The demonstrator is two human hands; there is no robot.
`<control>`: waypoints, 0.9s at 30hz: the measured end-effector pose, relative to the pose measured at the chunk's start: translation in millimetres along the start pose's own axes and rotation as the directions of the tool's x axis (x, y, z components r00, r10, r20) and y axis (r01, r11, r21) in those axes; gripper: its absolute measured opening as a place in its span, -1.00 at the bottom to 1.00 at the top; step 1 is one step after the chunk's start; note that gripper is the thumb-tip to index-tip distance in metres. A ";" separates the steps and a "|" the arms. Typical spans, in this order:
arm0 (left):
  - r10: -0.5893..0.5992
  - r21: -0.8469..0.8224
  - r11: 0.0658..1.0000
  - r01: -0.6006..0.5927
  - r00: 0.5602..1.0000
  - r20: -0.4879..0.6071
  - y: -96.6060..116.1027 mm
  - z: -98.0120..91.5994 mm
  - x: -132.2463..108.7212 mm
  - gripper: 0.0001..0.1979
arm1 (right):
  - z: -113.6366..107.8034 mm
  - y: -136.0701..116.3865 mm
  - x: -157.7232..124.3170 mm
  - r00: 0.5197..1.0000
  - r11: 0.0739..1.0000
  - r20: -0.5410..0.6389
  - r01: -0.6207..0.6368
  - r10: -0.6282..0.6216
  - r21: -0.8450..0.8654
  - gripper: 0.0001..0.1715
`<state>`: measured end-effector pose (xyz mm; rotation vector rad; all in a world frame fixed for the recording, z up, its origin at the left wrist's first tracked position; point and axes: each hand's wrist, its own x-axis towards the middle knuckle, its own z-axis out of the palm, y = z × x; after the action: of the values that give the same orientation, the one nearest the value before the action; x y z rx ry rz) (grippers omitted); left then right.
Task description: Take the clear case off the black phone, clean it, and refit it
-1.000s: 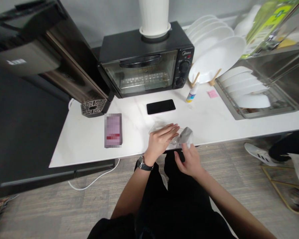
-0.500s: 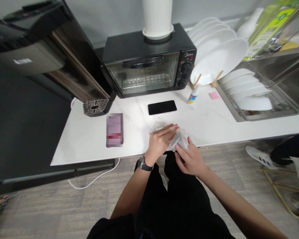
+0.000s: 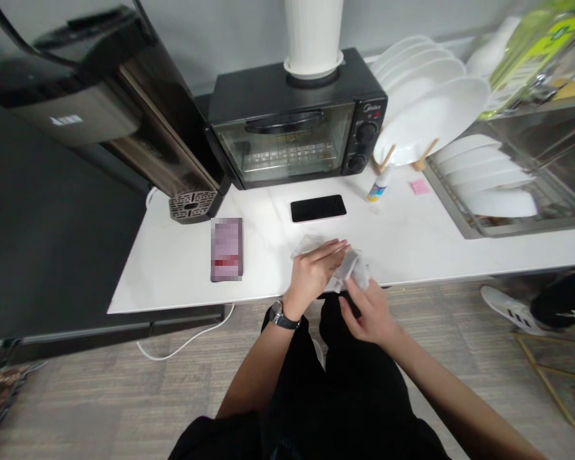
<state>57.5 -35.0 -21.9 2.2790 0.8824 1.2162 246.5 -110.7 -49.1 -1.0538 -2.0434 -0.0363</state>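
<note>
Crumpled pale cloth (image 3: 361,273) has shifted inward since a second ago, so that it now sits bunched against the fingertips of the left hand (image 3: 312,275). It looks thin and soft, grey-white, with loose folds and ragged points, and lies at the front edge of the tabletop (image 3: 268,278). Fingers of the right hand (image 3: 372,311) grasp it, the index pressed into the folds and the thumb standing away from it below.

On the left hand the fingers lie long, straight and close together over a clear sheet (image 3: 303,246), which is probably plastic, though the hand covers too much of it to be sure; whether they pinch it, I cannot tell. One glossy corner shows beyond the knuckles. A watch (image 3: 276,310) with a round metal case and dark strap circles the left wrist.

White and smooth, the tabletop carries faint marbled veins. Behind the hands lies a phone (image 3: 318,209), flat, black and glassy with rounded corners. To its left is a purple rectangle (image 3: 227,246), its face pixelated. To its right stand a small bottle (image 3: 378,186) with a white top and yellow base, and near that a square of pink paper (image 3: 419,186). At the back is a boxy black oven (image 3: 268,96) with a glass door.
</note>
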 end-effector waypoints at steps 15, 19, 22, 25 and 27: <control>-0.041 -0.051 0.998 0.039 0.999 -0.035 3.4 -0.8 -0.2 -0.61 | 1.1 1.3 -6.8 0.979 0.979 -0.010 -0.203 0.203 0.030 0.08; -0.037 -0.061 0.998 0.032 0.996 -0.083 4.6 -0.7 1.4 -0.64 | 2.7 -2.6 -8.0 0.973 0.973 -0.020 -0.231 0.231 0.011 0.09; -0.005 -0.045 0.999 0.002 0.998 -0.060 4.0 -1.0 2.1 -0.63 | 1.7 -8.7 -9.0 0.995 0.994 0.001 -0.103 0.103 0.030 0.12; 0.023 -0.054 0.998 -0.026 0.999 -0.046 3.0 -0.4 1.8 -0.64 | -1.1 -7.1 -6.7 0.994 0.994 -0.015 -0.111 0.111 0.021 0.11; 0.021 -0.062 0.998 -0.024 0.998 -0.051 2.3 0.0 1.5 -0.64 | -2.5 -3.9 -3.3 0.984 0.985 -0.048 -0.174 0.174 0.000 0.09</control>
<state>59.0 -35.7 -19.6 2.2242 0.8267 1.2975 246.4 -116.4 -48.4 -1.2193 -1.9024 0.0247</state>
